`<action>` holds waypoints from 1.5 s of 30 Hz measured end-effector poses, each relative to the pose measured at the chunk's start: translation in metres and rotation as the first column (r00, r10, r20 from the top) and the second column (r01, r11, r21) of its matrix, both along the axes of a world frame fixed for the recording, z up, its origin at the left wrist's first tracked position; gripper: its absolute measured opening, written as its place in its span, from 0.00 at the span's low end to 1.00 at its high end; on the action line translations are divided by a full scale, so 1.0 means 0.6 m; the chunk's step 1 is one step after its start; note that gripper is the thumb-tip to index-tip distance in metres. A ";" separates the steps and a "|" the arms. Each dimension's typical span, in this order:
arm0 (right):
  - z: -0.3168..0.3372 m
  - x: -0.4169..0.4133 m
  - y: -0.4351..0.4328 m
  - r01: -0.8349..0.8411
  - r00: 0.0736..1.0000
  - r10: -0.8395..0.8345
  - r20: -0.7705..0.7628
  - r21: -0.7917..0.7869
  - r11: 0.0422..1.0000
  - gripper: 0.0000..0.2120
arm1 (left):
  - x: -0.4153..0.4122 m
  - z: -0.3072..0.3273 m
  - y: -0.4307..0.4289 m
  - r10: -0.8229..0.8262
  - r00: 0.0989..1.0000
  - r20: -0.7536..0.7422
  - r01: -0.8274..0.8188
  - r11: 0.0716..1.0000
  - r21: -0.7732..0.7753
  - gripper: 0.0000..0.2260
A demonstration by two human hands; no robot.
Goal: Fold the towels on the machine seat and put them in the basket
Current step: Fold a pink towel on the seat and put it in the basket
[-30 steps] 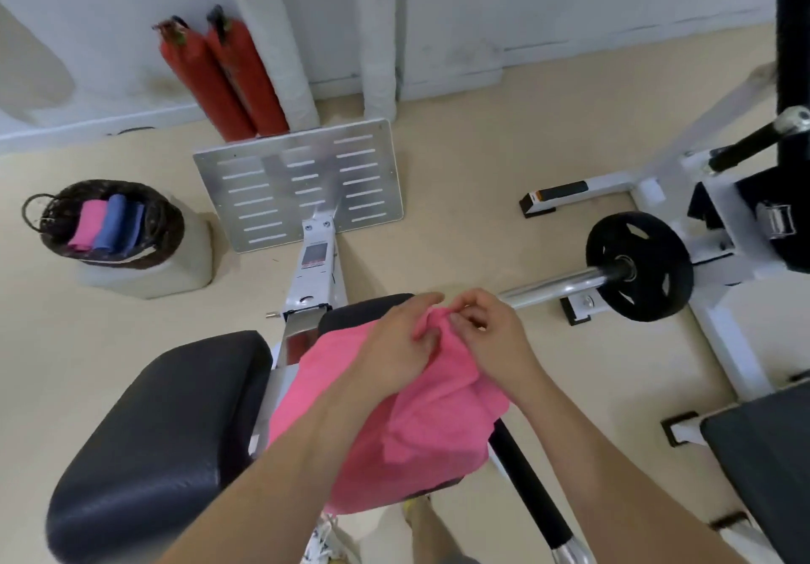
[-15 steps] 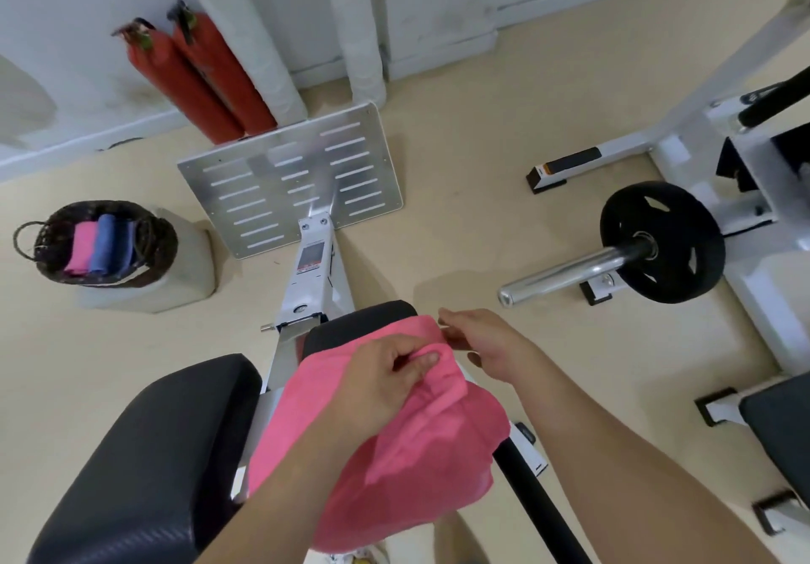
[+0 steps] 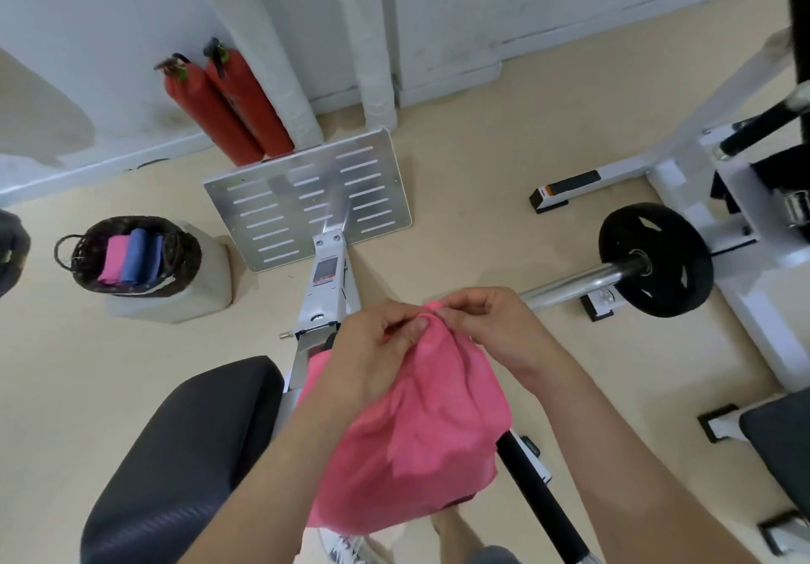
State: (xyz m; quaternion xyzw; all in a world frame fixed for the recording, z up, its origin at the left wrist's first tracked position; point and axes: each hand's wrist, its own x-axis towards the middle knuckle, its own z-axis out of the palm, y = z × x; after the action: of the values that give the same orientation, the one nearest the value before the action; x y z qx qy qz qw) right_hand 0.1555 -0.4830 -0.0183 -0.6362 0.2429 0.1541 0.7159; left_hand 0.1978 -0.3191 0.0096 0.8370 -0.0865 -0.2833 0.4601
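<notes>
A: Gym floor, beige; black machine seat (image 3: 184, 454) lower left. What's on it?

B: One pink towel (image 3: 416, 432), bunched and unfolded, draped across the machine beside the seat pad.

A: Hands?

B: Left hand (image 3: 372, 353) and right hand (image 3: 495, 331) are close together, both pinching the towel's top edge.

A: Progress?

B: Basket (image 3: 175, 265), well apart at left, holds folded pink and blue towels. My read: this towel's fold is barely begun; no others visible.

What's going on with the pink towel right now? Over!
Left hand and right hand both pinching pink towel at its top edge. Towel bunched, not folded. Basket off left, three towels inside. Nothing blocking.
</notes>
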 end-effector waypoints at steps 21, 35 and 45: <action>0.218 -0.067 0.058 -0.088 0.983 0.130 0.126 -0.295 0.952 0.10 | -0.065 0.173 0.053 0.096 0.972 0.213 -0.081 0.994 -0.078 0.10; 0.263 -0.072 0.059 -0.270 0.887 0.414 0.205 -0.497 0.825 0.06 | -0.074 0.190 0.076 0.050 0.980 0.194 -0.043 0.998 -0.039 0.06; 0.370 -0.064 0.055 -0.151 0.882 0.242 0.405 -0.244 0.958 0.12 | -0.052 0.223 0.196 -0.265 0.940 0.214 0.206 0.943 0.261 0.18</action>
State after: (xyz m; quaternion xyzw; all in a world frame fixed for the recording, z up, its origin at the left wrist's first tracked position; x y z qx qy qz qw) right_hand 0.1170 -0.4503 0.2035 -0.7462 0.0271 0.0558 0.6628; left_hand 0.1667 -0.2015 0.1436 0.8975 -0.2090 -0.2390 0.3061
